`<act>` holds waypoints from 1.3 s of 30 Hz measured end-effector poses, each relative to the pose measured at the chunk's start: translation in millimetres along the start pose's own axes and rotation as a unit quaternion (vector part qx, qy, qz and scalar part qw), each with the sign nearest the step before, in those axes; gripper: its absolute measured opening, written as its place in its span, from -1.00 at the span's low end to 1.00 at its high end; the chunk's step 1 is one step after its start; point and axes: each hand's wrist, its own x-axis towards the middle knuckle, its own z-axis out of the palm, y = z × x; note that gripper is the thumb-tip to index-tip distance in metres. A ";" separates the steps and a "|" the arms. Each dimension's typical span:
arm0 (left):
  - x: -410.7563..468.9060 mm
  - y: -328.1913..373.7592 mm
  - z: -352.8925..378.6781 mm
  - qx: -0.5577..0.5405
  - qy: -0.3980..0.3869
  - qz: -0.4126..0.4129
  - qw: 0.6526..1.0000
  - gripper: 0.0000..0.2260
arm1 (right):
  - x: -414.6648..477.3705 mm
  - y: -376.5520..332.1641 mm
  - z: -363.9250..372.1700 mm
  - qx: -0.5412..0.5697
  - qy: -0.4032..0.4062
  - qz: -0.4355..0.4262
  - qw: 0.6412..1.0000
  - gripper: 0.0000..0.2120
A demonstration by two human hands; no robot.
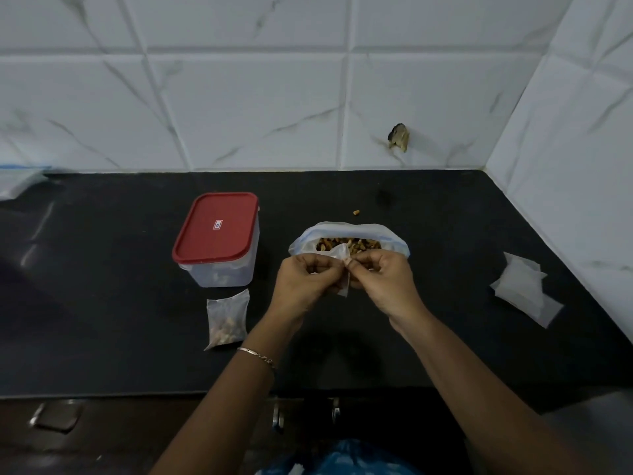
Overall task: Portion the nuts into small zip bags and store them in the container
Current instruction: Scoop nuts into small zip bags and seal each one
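Note:
A big clear bag of nuts (349,242) stands open on the black counter (445,217). Just in front of it my left hand (303,284) and my right hand (383,282) both pinch the top of one small clear zip bag (343,269), which hangs between the fingertips. To the left stands a clear container (219,269) with its red lid (215,228) on. A filled small zip bag of nuts (226,318) lies flat in front of the container.
A pile of empty small zip bags (525,289) lies at the right. One loose nut (356,212) sits behind the big bag. White tiled walls close off the back and right. More plastic bags (19,181) lie at the far left.

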 end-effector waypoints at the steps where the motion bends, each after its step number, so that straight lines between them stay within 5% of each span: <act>1: 0.9 -0.5 -0.3 0.004 0.005 -0.003 1.000 -0.92 | 0.8 1.0 1.3 -0.017 0.003 -0.004 1.000 -0.92; 8: 4.6 2.3 -13.1 0.045 0.107 0.007 0.993 -0.92 | 9.4 2.4 0.7 -0.145 0.044 -0.024 0.988 -0.89; 13: 5.0 7.7 -24.2 0.102 0.099 0.000 0.990 -0.98 | 2.9 -6.2 5.8 -0.251 0.036 -0.074 0.964 -0.89; 19: 3.4 4.8 -29.9 0.183 0.125 0.046 0.974 -0.95 | 2.7 -13.2 10.4 -0.269 -0.089 -0.125 0.951 -0.69; 27: -3.5 12.5 -29.8 0.308 0.122 0.130 0.934 -0.92 | -1.1 -22.6 9.9 -0.484 -0.084 -0.122 0.862 -0.83; 31: -0.5 10.6 -33.1 0.304 0.106 0.144 0.936 -0.93 | 7.0 -22.2 14.2 -0.467 -0.059 -0.083 0.878 -0.75; 34: 4.8 6.3 -41.8 0.301 0.017 0.137 0.944 -0.92 | 18.8 -20.3 10.3 -0.452 -0.078 -0.059 0.887 -0.86; 39: 12.2 -2.5 -48.3 0.355 -0.080 0.156 0.918 -0.13 | 25.1 -21.7 6.3 -0.369 -0.178 -0.063 0.910 -0.67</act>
